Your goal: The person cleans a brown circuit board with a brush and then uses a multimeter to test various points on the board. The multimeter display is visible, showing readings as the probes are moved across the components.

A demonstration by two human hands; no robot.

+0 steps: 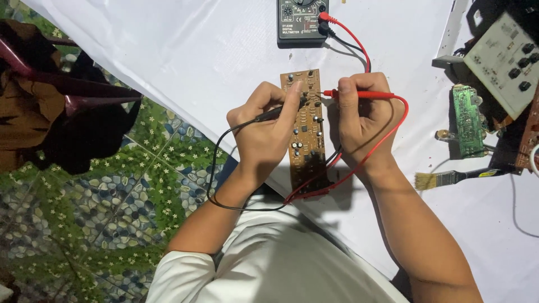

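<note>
With left hand (264, 132) fingers pinched on the black probe (275, 114) and right hand (365, 115) gripping the red probe (359, 94), both tips touch the brown circuit board (306, 132) mid-desk, six o'clock of the multimeter (302, 21), so probing seems underway, demanding steady tips.

A green board (469, 119) and a paintbrush (449, 178) lie at right; a white panel (503, 56) sits upper right.
</note>
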